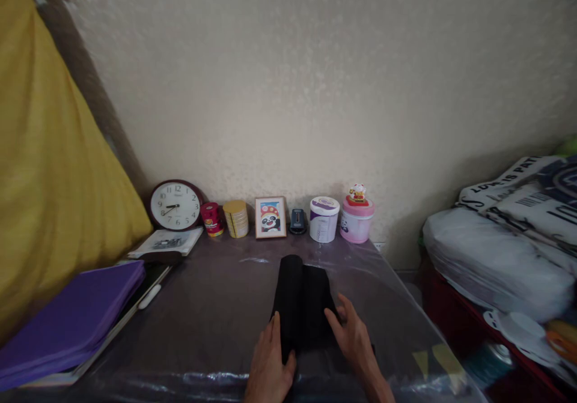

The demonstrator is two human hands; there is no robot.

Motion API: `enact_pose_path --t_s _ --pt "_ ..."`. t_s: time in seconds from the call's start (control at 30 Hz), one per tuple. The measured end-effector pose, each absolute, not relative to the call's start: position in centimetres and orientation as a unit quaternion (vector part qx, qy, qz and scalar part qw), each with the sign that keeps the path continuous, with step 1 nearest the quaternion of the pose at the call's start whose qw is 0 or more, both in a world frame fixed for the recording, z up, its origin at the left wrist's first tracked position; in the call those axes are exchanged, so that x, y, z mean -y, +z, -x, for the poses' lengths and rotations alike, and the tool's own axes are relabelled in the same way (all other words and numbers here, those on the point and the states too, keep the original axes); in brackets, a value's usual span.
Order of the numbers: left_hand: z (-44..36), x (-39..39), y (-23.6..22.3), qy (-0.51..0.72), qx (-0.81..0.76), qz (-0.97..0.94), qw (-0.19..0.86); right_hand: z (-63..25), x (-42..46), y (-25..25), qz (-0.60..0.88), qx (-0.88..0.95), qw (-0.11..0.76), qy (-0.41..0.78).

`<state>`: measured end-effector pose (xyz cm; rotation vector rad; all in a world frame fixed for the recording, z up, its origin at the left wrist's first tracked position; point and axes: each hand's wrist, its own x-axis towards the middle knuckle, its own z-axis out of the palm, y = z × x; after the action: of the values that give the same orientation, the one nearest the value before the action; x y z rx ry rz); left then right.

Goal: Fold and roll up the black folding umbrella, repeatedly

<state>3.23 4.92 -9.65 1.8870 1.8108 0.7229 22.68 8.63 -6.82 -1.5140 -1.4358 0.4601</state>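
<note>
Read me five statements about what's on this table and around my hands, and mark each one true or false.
1. The left hand is at the left side of the black item. True.
2. The right hand is on the picture frame. False: it is at the black item's right side.
3. The cat figurine sits on the pink-lidded tub. True.
4. The stack of folders on the left is green. False: it is purple.
5. The wall behind the table is pale. True.
</note>
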Motion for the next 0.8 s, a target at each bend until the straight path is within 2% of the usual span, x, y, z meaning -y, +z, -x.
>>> enact_pose_path --t_s 0.13,0.47,0.8 --pt "-3.4 -4.9 -9.4 0.257 -0.657 -0.681 0.197 -21.8 -8.1 -7.0 0.639 0.608 0.435 0.183" --pt "-3.7 -4.8 -8.8 0.208 -0.672 -0.688 0.176 -18.0 -8.7 -6.7 0.597 0.604 0.461 0.257" --pt "-3.8 -4.9 -8.2 0.165 -0.666 -0.704 0.185 -13.9 -9.0 -6.2 0.507 0.709 0.43 0.234"
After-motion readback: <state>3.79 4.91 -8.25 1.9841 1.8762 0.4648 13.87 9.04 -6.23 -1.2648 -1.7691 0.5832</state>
